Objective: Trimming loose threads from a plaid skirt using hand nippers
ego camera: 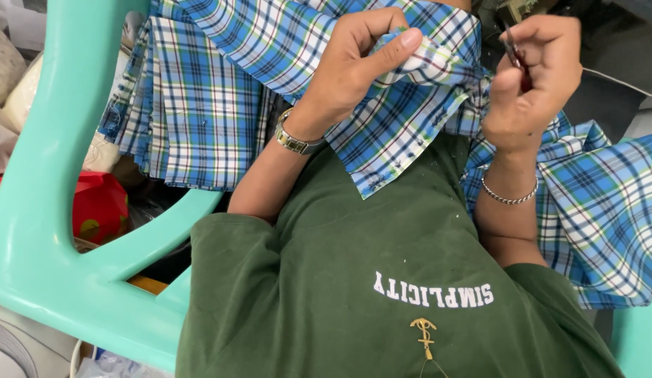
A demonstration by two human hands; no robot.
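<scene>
A blue, white and green plaid garment [221, 91] lies over my lap and chest. My left hand [357, 59] pinches a fold of this cloth between thumb and fingers, near the top middle. A metal watch sits on that wrist. My right hand [529, 77], at the upper right, is closed around a small dark metal tool [514, 49], seemingly little snips, held close to the pinched fold. A thin chain bracelet circles the right wrist. More plaid cloth spreads under my right forearm.
I wear a dark green shirt [382, 266]. A mint green plastic chair [56, 210] frames the left side and its arm crosses below the cloth. A red bag [98, 206] and pale bundles lie beyond the chair at left.
</scene>
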